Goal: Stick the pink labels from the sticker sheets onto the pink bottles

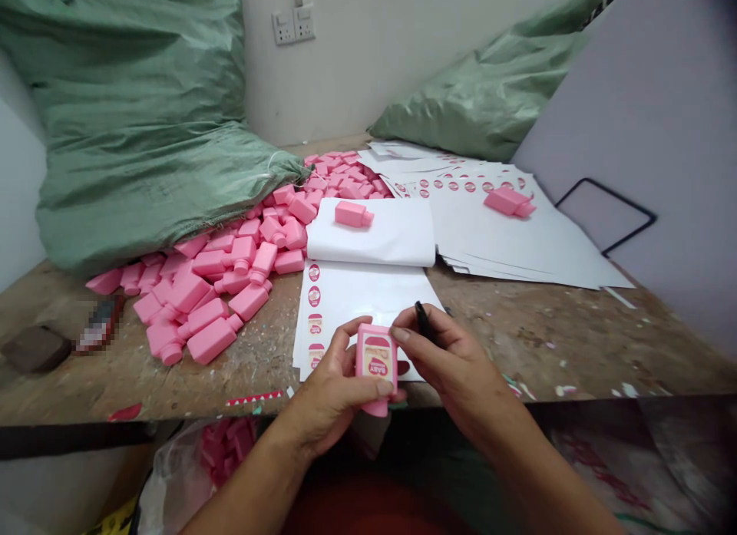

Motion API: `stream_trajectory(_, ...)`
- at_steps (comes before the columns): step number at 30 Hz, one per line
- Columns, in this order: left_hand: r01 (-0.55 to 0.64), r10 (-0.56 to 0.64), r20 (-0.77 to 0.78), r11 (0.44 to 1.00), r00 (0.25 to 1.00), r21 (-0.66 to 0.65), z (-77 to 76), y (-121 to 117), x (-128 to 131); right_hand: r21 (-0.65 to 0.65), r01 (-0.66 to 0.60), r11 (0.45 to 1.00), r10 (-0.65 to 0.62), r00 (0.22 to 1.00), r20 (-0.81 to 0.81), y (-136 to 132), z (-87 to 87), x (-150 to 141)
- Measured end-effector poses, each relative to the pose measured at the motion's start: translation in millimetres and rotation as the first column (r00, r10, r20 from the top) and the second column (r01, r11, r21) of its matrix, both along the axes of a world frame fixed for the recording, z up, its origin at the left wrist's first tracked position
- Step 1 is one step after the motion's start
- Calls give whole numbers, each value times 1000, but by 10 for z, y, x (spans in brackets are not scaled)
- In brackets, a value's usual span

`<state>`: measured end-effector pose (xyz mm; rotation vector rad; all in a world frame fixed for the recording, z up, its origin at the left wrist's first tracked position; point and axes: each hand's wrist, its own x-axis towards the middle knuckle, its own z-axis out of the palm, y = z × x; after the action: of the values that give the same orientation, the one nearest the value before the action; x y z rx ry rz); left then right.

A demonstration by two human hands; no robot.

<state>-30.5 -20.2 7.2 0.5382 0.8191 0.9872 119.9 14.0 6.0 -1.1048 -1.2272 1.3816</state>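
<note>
My left hand (345, 374) grips a small pink plastic bottle (360, 358), its neck pointing down toward me. A printed label (378, 360) reading "BABY" lies on the bottle's flat face, with my left thumb on its lower edge. My right hand (437, 347) is closed around a thin black tool (423, 318), whose kind I cannot make out. The right thumb and fingertips touch the bottle's upper right corner. Beneath both hands is a white sticker sheet (368, 293) with a column of round and rectangular labels down its left side.
Many pink bottles (213, 297) spill from a green woven sack (143, 136). Single bottles lie on a folded-back sheet (374, 243) and a sheet stack (518, 247). Another sack (472, 90) rests behind. A black metal bracket (619, 197) stands right. Below the table edge hangs a plastic bag (173, 473).
</note>
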Motion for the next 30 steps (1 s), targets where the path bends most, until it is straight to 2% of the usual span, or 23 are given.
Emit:
stream_trajectory(3,-16,17,43,999,999,-35,5,20,-12,-11,12,1000,-12,1000,-19,0,2,10)
stream_trajectory(6,-53,55,37,997,998,-54,16,34,-3,80,53,995,-61,993,104,-20,37,31)
stream_trajectory(10,-117,115,-66,993,991,-27,-3,37,19,176,35,984,-87,951,296,-73,76,86)
stream_trajectory(15,-154,158,-163,987,974,39,-49,24,32,267,1,964,-109,915,389,-121,43,156)
stream_trajectory(17,-154,162,-190,986,968,58,-53,13,34,369,-42,929,-142,878,456,-128,26,190)
stream_trajectory(20,-146,159,-227,987,961,72,-44,-3,37,525,-131,841,-235,786,572,-128,17,241)
stream_trajectory(23,-144,157,-240,987,958,71,-40,-7,41,592,-186,784,-311,707,635,-122,23,265)
stream_trajectory(30,-135,157,-275,986,949,99,-77,25,27,629,-226,744,-324,701,635,-92,24,245)
